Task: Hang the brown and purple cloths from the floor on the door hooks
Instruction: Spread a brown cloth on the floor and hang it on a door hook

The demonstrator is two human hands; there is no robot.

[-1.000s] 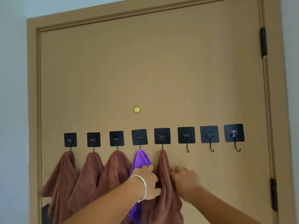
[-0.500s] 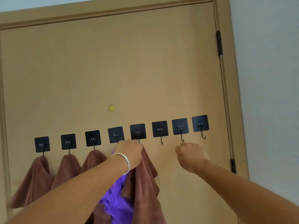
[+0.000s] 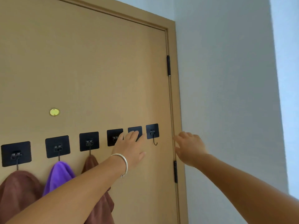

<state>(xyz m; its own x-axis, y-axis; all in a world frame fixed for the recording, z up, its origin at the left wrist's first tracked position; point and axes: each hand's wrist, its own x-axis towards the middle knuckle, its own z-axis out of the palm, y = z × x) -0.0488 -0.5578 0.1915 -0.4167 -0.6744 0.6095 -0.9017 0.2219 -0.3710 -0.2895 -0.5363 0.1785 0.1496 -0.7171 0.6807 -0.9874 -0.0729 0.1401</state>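
Observation:
A row of black square hooks runs across the tan door (image 3: 97,70). A brown cloth (image 3: 17,189) hangs from the leftmost visible hook, a purple cloth (image 3: 58,175) from the one beside it, and another brown cloth (image 3: 103,206) from the third. My left hand (image 3: 131,147), with a silver bracelet on the wrist, is open with fingers spread over two bare hooks and holds nothing. My right hand (image 3: 189,147) is open in front of the door frame, right of the last bare hook (image 3: 152,132), also holding nothing.
A brass peephole (image 3: 54,112) sits above the hooks. Black hinges (image 3: 168,65) line the door's right edge. A pale grey wall (image 3: 226,94) lies to the right of the frame.
The view swung right. My left hand let go of the brown cloth, which now hangs on its hook, and moved right over the bare hooks. My right hand opened and shifted toward the door frame.

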